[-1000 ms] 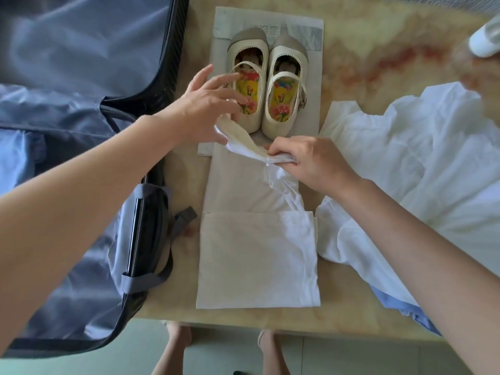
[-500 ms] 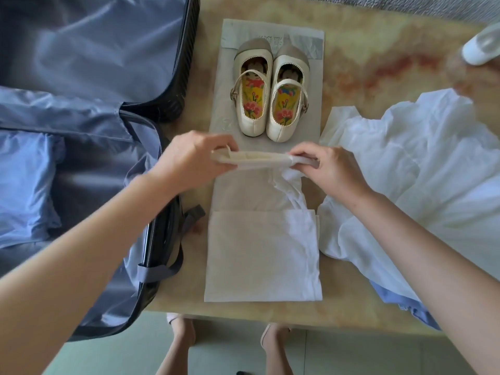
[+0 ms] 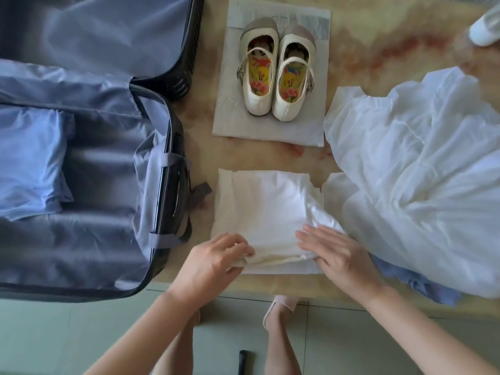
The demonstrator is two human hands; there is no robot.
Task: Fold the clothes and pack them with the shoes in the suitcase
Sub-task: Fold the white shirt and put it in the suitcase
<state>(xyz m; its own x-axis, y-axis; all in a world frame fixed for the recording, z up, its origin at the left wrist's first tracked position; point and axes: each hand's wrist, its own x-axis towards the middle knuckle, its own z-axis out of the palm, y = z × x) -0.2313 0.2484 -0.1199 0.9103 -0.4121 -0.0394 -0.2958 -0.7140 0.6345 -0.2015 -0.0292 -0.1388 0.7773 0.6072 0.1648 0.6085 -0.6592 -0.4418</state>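
- Head view: the left hand [image 3: 216,259] curls its fingers round the near edge of the white folded garment [image 3: 266,209], pinching it.
- The right hand [image 3: 338,255] lies on the same edge with fingers nearly straight, pressing the cloth; its thumb is hidden.
- The garment rests on the marble table [image 3: 392,36], just beside the open suitcase [image 3: 173,169], which holds 1 folded blue garment [image 3: 29,163].
- The 2 shoes [image 3: 276,77] stand on a pale sheet [image 3: 297,131]; a loose white dress [image 3: 419,158] waits on the right.
- Step in hand, as I judge it: closing the last fold.
- Next likely calls for flattening the fold, then lifting the bundle level into the suitcase.
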